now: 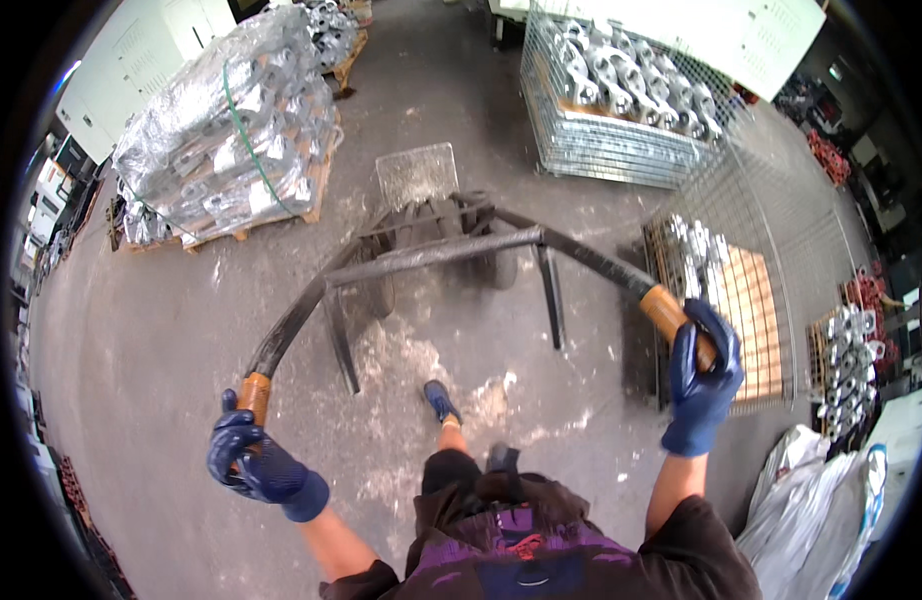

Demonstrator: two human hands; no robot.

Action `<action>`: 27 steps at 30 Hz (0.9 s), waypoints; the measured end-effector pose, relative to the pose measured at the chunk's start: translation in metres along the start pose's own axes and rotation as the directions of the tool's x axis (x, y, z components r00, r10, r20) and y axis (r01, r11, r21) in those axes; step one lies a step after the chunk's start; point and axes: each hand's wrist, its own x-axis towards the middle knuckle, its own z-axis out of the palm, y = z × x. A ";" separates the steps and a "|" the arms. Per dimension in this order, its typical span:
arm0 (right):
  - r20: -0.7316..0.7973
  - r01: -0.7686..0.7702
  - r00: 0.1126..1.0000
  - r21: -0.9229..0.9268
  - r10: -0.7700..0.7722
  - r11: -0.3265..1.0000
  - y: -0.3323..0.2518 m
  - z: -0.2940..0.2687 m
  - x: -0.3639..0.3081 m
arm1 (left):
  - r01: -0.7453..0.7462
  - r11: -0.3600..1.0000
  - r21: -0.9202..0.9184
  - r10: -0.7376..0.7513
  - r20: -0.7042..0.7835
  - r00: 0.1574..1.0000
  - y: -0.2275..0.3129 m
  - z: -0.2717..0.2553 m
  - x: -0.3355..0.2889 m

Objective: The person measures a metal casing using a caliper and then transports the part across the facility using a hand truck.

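In front of me stands a dark metal hand cart [436, 258] with two long handlebars, wheels, two short legs and a flat plate at its far end. My left hand [253, 458], in a dark blue glove, is wrapped round the cart's left handle, which has an orange-brown grip [255, 392]. In a matching glove, my right hand [703, 375] closes on the right handle at its orange-brown grip [666, 315]. The tips of both grips are partly hidden by my fingers. One of my feet [441, 400] shows on the floor behind the cart.
Far left, a pallet carries a stack of plastic-wrapped metal parts [226, 130]. A wire mesh crate [621, 140] of shiny metal castings stands far right. Nearer on the right is another mesh crate [781, 330] with a wooden base, with grey plastic sheeting [806, 510] closer to me.
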 end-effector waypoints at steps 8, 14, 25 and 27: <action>0.141 -0.110 0.985 0.095 0.096 0.989 0.085 -0.071 -0.041 | -0.006 0.999 -0.044 0.014 0.182 0.983 0.098 -0.062 -0.083; 0.371 -0.180 0.914 0.006 0.165 0.984 0.114 -0.127 -0.010 | -0.086 0.984 -0.154 0.176 0.817 0.549 0.168 -0.075 -0.054; 0.562 0.126 0.823 -0.051 -0.076 0.991 0.195 -0.119 0.130 | -0.035 0.999 -0.037 0.049 0.856 0.515 0.261 -0.001 -0.129; 0.570 0.196 0.806 -0.002 -0.160 0.981 0.211 -0.110 0.169 | -0.022 1.000 -0.014 0.024 0.847 0.531 0.274 0.032 -0.156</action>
